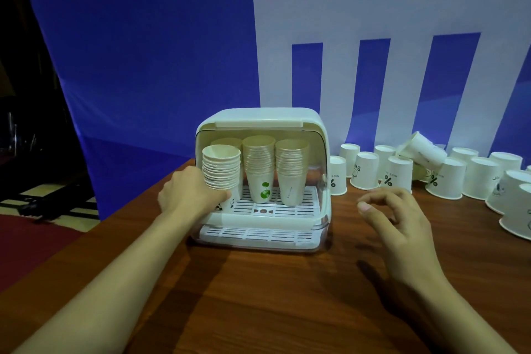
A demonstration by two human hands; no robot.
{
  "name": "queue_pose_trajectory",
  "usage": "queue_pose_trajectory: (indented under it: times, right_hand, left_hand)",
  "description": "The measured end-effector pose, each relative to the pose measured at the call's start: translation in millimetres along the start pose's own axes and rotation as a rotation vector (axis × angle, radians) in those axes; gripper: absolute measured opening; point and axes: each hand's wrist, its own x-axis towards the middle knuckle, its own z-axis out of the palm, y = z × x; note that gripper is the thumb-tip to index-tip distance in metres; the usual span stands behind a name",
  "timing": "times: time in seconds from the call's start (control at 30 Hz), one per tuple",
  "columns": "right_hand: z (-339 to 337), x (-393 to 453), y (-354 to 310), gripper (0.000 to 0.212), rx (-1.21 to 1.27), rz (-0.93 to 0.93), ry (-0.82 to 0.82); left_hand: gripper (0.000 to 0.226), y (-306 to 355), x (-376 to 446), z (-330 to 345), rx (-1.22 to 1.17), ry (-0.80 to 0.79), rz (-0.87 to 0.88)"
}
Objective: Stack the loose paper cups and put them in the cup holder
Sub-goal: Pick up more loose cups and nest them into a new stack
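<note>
**Cup stack being seated in the holder**

Head view: a tall stack of paper cups (221, 169) is grasped low on its side by the left hand (188, 195) and kept upright at the front left of the cup holder (263, 178), apparently so it can be stood on the slotted tray beside two stacks already placed. The right hand (393, 218) is held above the wooden table (273, 296), fingers loosely curled, grasping nothing. Loose upturned cups (431, 172) are left at the right, unstacked.
</note>
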Motion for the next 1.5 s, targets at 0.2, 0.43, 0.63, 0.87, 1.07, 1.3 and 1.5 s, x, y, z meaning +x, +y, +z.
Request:
queue_pose_trajectory:
  times: [0.2, 0.43, 0.63, 0.87, 1.07, 1.3, 1.5]
  right_hand:
    - [2.9, -2.2, 8.6, 0.002, 0.056, -0.008, -0.038]
    - [5.3, 1.1, 13.1, 0.016, 0.003, 0.054, -0.059]
    - [12.6, 5.7, 30.6, 0.012, -0.105, 0.182, -0.049]
    - [-15.5, 21.6, 52.1, 0.016, -0.118, 0.416, 0.211]
    - [-20.8, 23.0, 65.6, 0.018, -0.090, 0.506, 0.345]
    - [-19.8, 26.8, 75.5, 0.015, -0.128, 0.507, 0.348]
    - [-20.2, 27.3, 77.3, 0.015, -0.132, 0.513, 0.351]
  left_hand:
    - [0.049, 2.1, -3.4, 2.7, 0.009, -0.017, 0.023]
    - [0.064, 3.6, -37.4, -7.5, -0.068, 0.199, 0.080]
    - [0.023, 86.5, -114.3, 36.3, -0.397, -0.089, 0.467]
    - [0.023, 191.4, -103.8, 81.5, -0.128, -0.194, 0.699]
    - [0.050, 252.0, -50.1, 123.2, 0.505, -0.049, 0.935]
    - [0.075, 245.4, -12.9, 155.5, 0.863, -0.077, 0.805]
    - [0.075, 222.1, -29.8, 155.4, 0.936, -0.042, 0.951]
